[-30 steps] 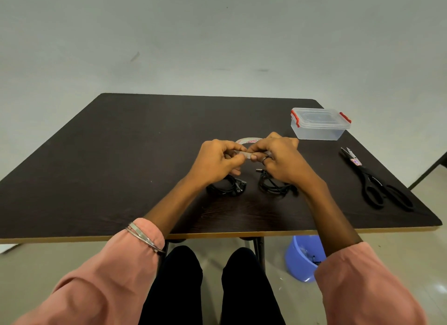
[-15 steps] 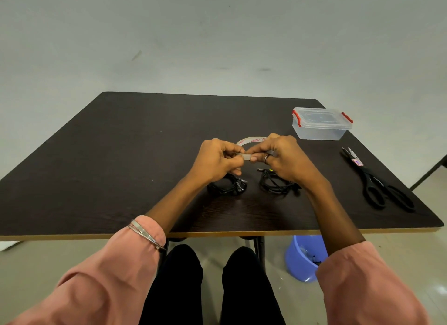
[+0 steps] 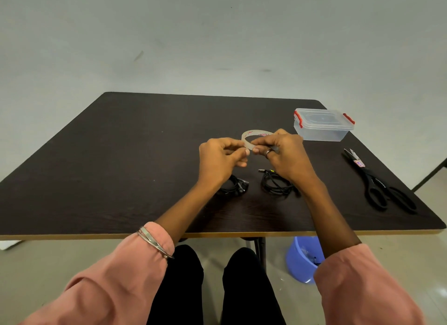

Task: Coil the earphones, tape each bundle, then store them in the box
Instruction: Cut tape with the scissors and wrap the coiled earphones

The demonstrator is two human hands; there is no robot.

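Observation:
A clear tape roll [image 3: 249, 136] is held above the dark table [image 3: 121, 155]. My right hand [image 3: 285, 155] grips the roll on its right side. My left hand [image 3: 220, 157] pinches the roll's near edge with thumb and forefinger. Two coiled black earphone bundles lie on the table under my wrists: the left bundle [image 3: 235, 188] is partly hidden by my left wrist, the right bundle [image 3: 275, 183] shows its jack plug pointing left. A clear plastic box [image 3: 321, 127] with red clips and its lid on stands at the back right.
Black scissors [image 3: 377, 182] lie near the table's right edge, blades pointing away. A blue bucket [image 3: 302, 259] stands on the floor under the table's front right. My knees are below the front edge.
Both hands have lifted the tape roll a little higher and farther from me, so more of the ring shows. The earphone bundles, box and scissors have not moved.

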